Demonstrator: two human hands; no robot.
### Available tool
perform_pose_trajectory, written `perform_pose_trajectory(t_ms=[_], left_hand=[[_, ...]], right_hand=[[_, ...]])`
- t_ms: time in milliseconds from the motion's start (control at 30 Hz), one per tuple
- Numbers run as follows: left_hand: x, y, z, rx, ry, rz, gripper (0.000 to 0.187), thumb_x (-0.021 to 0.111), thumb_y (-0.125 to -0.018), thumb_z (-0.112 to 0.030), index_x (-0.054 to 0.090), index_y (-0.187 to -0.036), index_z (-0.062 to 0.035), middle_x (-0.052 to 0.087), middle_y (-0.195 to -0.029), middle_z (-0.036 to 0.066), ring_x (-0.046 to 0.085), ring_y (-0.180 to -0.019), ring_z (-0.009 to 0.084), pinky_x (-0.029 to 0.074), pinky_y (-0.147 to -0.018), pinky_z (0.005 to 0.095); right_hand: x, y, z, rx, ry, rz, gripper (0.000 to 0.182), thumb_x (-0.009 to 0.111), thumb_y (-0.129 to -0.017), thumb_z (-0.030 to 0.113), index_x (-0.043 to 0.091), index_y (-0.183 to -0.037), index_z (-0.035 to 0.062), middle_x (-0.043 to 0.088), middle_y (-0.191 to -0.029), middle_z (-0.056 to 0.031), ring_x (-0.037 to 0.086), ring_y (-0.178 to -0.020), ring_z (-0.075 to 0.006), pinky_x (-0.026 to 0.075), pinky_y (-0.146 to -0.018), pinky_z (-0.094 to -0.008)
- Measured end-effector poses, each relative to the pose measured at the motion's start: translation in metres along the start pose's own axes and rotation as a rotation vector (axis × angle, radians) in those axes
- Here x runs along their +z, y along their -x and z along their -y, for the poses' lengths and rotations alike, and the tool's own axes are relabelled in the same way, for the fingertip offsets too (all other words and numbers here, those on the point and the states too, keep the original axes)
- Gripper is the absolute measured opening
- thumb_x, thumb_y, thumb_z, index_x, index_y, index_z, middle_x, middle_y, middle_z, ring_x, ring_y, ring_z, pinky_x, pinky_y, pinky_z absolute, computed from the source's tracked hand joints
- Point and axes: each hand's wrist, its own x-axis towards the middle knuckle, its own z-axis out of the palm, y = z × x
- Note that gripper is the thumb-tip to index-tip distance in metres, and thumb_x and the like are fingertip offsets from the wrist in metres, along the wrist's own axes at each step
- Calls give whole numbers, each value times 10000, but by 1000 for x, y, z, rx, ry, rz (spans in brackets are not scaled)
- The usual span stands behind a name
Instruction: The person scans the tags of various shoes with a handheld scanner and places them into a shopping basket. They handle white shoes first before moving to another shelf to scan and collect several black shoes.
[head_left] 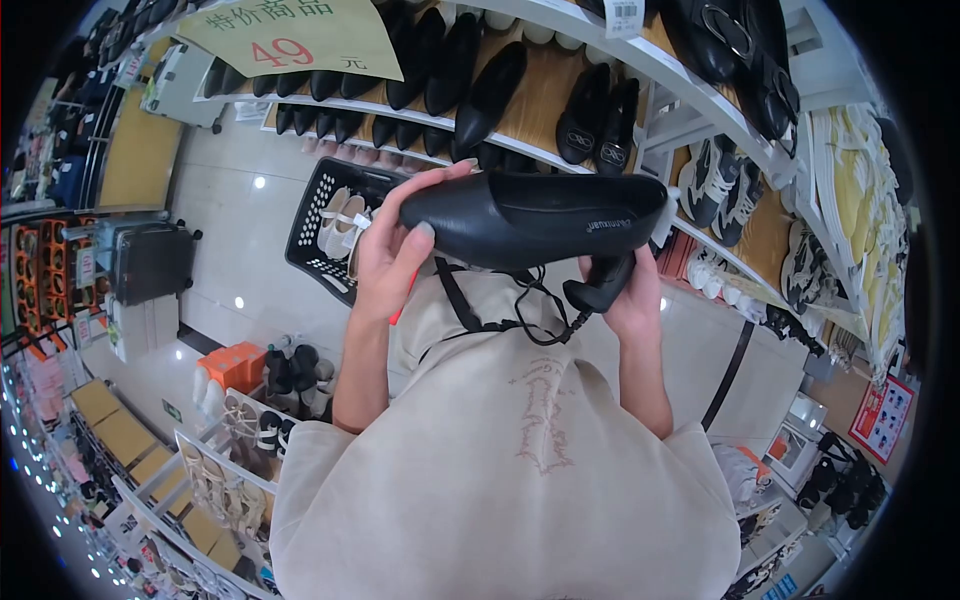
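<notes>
A black pointed flat shoe [540,215] is held sideways in front of the chest, its toe to the left and its opening upward. My left hand [385,250] grips the toe end, thumb on the near side and fingers on the far side. Beneath the heel end, my right hand [630,295] is wrapped round a black handheld device [603,285] with a coiled cord. The shoe hides part of the device and some of the right fingers. The cord hangs down against the beige shirt [520,440].
Shelves [540,140] of black shoes stand ahead, with a yellow price sign [290,40] at the upper left. Beyond my left hand, a black basket [318,255] on the floor holds light shoes. More shoe racks [215,450] stand at the lower left, and sneakers [722,190] at the right.
</notes>
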Motion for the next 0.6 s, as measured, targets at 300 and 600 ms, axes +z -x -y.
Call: perform_pose_trajectory(t_ms=[300,600], left_hand=[[38,50,-7,-214,-233,-389,415,518,-1050,-312,597,-1283,22,670,-1190,92,593,-1102,134,434,-982,267],[75,107,-32,-278,-240,-503,445,445,-1078,-334,576,-1307,24,641,-1225,99,630,-1093,155,493,-957,311]], right_hand=[[-6,54,-18,9,-37,-50,418,526,-1039,329,570,-1303,9,595,-1324,-143,556,-1261,-301,425,-1142,-427],[-24,97,-40,52,-57,-82,407,544,-1034,321,574,-1300,15,604,-1311,-127,563,-1249,-274,426,-1136,-408]])
